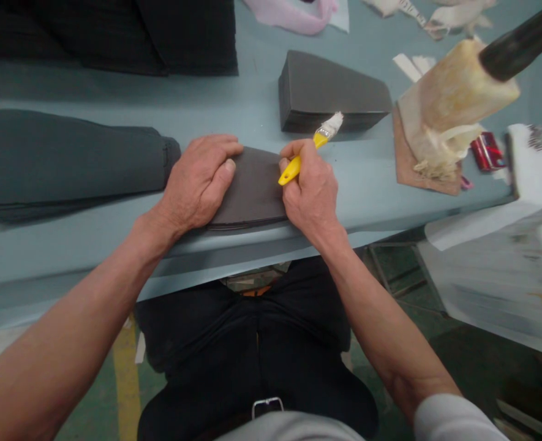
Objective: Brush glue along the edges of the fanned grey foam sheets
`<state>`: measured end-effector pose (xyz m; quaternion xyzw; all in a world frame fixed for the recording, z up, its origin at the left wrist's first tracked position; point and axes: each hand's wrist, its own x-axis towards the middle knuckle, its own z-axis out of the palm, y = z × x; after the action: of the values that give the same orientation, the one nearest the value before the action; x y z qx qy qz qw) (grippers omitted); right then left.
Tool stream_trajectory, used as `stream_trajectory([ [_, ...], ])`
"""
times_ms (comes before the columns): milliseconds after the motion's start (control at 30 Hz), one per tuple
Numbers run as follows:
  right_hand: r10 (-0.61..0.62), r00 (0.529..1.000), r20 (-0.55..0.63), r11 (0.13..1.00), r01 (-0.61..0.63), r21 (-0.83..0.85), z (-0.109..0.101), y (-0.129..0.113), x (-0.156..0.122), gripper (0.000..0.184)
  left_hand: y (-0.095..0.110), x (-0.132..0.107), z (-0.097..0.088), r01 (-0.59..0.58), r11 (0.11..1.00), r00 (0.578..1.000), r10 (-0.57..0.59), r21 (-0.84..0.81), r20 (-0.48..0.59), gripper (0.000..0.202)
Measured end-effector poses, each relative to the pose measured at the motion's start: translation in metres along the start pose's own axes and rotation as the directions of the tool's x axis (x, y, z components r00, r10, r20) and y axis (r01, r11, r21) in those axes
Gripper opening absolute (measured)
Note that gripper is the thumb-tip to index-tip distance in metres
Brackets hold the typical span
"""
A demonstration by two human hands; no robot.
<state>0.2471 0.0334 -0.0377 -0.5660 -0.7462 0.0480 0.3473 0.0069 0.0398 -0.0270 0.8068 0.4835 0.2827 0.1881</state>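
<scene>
A small stack of dark grey cut pieces [252, 190] lies at the near edge of the blue-grey table [114, 251]. My left hand [197, 184] rests on its left side, fingers curled over the top edge and thumb pressing down. My right hand [310, 190] is closed round the yellow handle of a small brush [310, 150], whose pale bristles point up and to the right, off the pieces. Both hands touch the stack.
A taller block of grey pieces [330, 92] stands behind. A long pile of dark fabric [63, 162] lies at left, black material [114, 30] at the back. A glue-crusted pot with a dark handle [454, 104] sits at right beside a white stool [528, 177].
</scene>
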Motion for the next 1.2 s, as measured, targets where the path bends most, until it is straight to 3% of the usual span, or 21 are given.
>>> stream_trajectory([
  [333, 0.018, 1.0, 0.018, 1.0, -0.018, -0.005, -0.002, -0.001, 0.0, 0.013, 0.0, -0.002, -0.003, -0.005, 1.0, 1.0, 0.006, 0.021, -0.028, 0.047],
  [633, 0.001, 1.0, 0.006, 1.0, -0.001, 0.012, -0.002, 0.001, 0.0, 0.013, 0.006, -0.001, -0.006, 0.007, 0.999, 1.0, -0.007, 0.052, 0.002, 0.049],
  [767, -0.005, 1.0, -0.009, 1.0, 0.005, -0.005, -0.001, 0.001, 0.0, 0.013, 0.011, -0.001, -0.013, 0.004, 0.994, 0.999, -0.01, 0.108, 0.053, 0.056],
  [1000, -0.004, 0.999, 0.035, 1.0, 0.004, -0.019, -0.002, 0.0, 0.0, 0.012, 0.031, -0.01, -0.004, -0.081, 0.975, 0.99, 0.056, 0.207, 0.126, 0.096],
  [1200, -0.012, 1.0, 0.008, 1.0, 0.012, -0.017, 0.0, -0.001, 0.0, 0.014, 0.036, -0.014, 0.006, -0.068, 0.962, 0.991, 0.035, 0.264, 0.128, 0.096],
])
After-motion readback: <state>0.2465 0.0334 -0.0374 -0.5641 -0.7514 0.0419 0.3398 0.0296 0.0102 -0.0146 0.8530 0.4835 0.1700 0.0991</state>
